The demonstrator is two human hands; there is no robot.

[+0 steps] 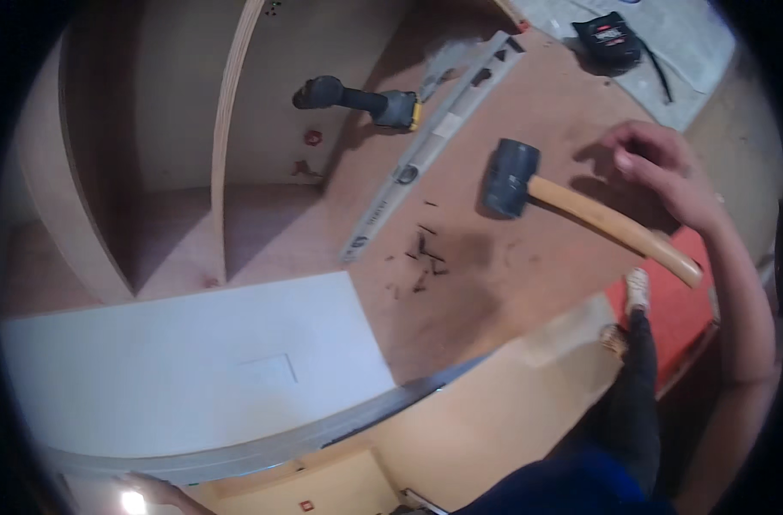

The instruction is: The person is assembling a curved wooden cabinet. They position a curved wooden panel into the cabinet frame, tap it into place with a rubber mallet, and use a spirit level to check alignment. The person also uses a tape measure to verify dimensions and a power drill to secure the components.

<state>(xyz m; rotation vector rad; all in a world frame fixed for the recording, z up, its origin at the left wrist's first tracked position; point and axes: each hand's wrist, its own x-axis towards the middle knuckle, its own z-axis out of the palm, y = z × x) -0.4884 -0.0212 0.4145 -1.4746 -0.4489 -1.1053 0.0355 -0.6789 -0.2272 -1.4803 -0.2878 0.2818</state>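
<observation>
A rubber mallet with a black head (511, 178) and a wooden handle (610, 221) lies on the brown board (529, 300). Just beyond the handle my right hand (657, 167) hovers over the board, its fingers loosely curved and nothing visible in them. At the lower left rim, my left hand (151, 489) is by the near edge of a white panel (194, 369). A bright glare sits on it, and its fingers are too unclear to read. Several dark screws (426, 249) lie loose between the mallet and the panel.
A spirit level (426, 150) lies slanted across the board. Beyond it rests a cordless drill (365, 103) beside upright wooden partitions (228, 137). A black pouch-like item (610, 41) is at the upper right. My foot (637, 287) is by a red surface (674, 300).
</observation>
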